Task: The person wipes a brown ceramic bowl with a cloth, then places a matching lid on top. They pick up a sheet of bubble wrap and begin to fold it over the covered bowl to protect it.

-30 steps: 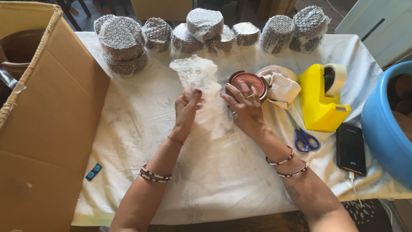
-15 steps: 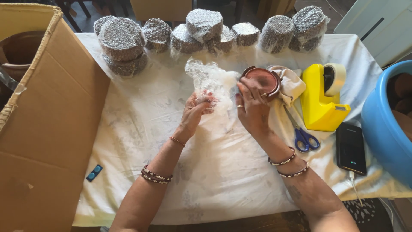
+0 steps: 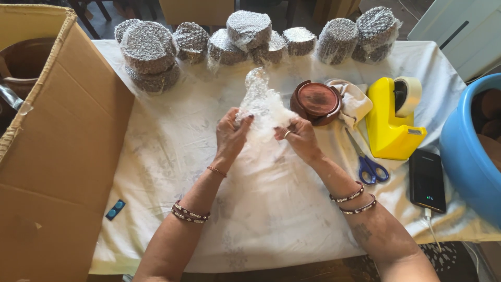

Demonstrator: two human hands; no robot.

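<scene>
A crumpled sheet of clear bubble wrap (image 3: 262, 103) is lifted off the white tablecloth (image 3: 172, 156) at the table's middle. My left hand (image 3: 230, 133) pinches its left edge and my right hand (image 3: 297, 137) grips its right edge. Just right of the sheet a brown clay bowl (image 3: 317, 101) rests tilted against a cream cloth (image 3: 357, 102). Neither hand touches the bowl.
Several bubble-wrapped round bundles (image 3: 148, 47) line the table's far edge. A large open cardboard box (image 3: 57, 141) stands at left. To the right are a yellow tape dispenser (image 3: 392, 117), blue-handled scissors (image 3: 369, 164), a black phone (image 3: 427, 180) and a blue tub (image 3: 469, 151).
My right hand held the clay bowl, set it down by the cloth, and moved to the bubble wrap. Both hands now grip the sheet, which has been raised.
</scene>
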